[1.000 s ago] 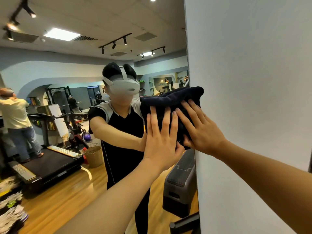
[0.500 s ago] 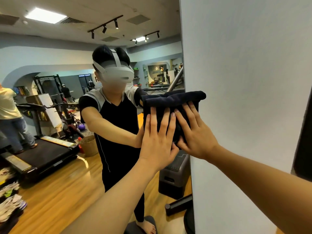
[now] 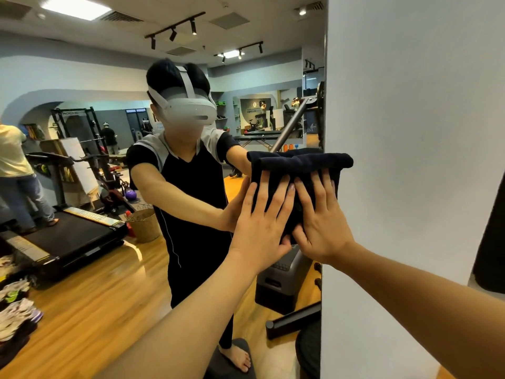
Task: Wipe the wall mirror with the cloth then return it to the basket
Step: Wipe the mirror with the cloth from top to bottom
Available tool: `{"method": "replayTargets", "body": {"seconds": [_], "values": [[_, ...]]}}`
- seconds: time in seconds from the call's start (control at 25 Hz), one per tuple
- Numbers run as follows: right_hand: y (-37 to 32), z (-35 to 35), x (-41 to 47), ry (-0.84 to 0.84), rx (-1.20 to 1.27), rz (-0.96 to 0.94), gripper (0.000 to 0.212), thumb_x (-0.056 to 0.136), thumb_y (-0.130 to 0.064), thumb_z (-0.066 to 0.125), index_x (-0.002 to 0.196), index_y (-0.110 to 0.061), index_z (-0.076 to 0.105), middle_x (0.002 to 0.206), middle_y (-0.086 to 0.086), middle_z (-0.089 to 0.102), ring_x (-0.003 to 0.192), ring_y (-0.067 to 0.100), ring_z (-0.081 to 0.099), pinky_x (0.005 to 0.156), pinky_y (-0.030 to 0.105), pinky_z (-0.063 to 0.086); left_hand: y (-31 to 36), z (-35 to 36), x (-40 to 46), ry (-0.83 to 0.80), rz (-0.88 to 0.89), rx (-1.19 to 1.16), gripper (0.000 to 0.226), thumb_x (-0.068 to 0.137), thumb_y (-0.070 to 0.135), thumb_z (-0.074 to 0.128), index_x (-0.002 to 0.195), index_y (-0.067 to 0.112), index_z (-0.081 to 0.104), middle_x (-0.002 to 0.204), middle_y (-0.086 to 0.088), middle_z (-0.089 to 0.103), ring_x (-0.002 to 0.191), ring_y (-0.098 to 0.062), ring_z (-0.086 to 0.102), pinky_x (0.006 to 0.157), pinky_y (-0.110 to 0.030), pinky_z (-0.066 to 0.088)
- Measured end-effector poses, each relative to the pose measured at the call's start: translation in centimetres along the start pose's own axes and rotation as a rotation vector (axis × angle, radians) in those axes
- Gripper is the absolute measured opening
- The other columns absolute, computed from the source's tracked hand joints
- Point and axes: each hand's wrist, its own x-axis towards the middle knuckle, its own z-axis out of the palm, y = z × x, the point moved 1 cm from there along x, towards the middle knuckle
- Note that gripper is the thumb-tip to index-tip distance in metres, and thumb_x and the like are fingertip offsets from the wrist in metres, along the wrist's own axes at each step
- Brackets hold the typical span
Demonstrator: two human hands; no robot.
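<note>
Under the flat fingers of the left hand (image 3: pixel 261 214) and the right hand (image 3: pixel 322 221) lies a dark navy folded cloth (image 3: pixel 297 170), soft, matt and thick like terry, its top edge rolled into plump ridges. It is pressed against the large glossy wall mirror (image 3: pixel 82 64), smooth glass. Just right of the right hand runs a plain white wall panel (image 3: pixel 410 105), matt and even. Reflected below and left of the left hand are a round woven wicker basket (image 3: pixel 143 224), coarse and tan, and a polished honey-coloured wooden floor (image 3: pixel 95 310) with a soft sheen.
</note>
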Motion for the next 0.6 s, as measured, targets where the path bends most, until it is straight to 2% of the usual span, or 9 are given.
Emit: {"method": "replayTargets", "body": {"seconds": [0.2, 0.44, 0.6], "values": [[-3.6, 0.7, 0.1, -0.018, 0.003, 0.02, 0.085, 0.091, -0.044, 0.044, 0.161, -0.004, 0.017, 0.167, 0.026, 0.001, 0.155, 0.045, -0.007, 0.12, 0.069, 0.013, -2.6, -0.7, -2.3, -0.04, 0.011, 0.045, 0.102, 0.086, 0.059, 0.053, 0.161, 0.01, 0.004, 0.168, -0.016, -0.004, 0.153, -0.044, -0.009, 0.124, -0.059, 0.0], [-10.4, 2.3, 0.4, -0.005, 0.035, 0.027, 0.086, 0.092, -0.046, 0.044, 0.161, -0.003, 0.016, 0.166, 0.029, -0.002, 0.153, 0.05, -0.01, 0.119, 0.071, 0.009, -7.7, -1.7, -6.9, -0.046, 0.015, 0.091, 0.105, 0.085, 0.061, 0.052, 0.161, 0.009, 0.002, 0.169, -0.015, -0.006, 0.153, -0.043, -0.011, 0.122, -0.062, 0.007], [-15.3, 3.3, 1.0, -0.019, 0.043, 0.019, 0.088, 0.091, -0.048, 0.043, 0.161, -0.003, 0.015, 0.165, 0.031, -0.003, 0.152, 0.051, -0.011, 0.119, 0.072, 0.007, -11.3, -2.3, -10.3, -0.061, 0.0, 0.125, 0.102, 0.085, 0.061, 0.049, 0.161, 0.01, 0.004, 0.169, -0.014, -0.004, 0.153, -0.042, -0.01, 0.123, -0.061, 0.001]]}}
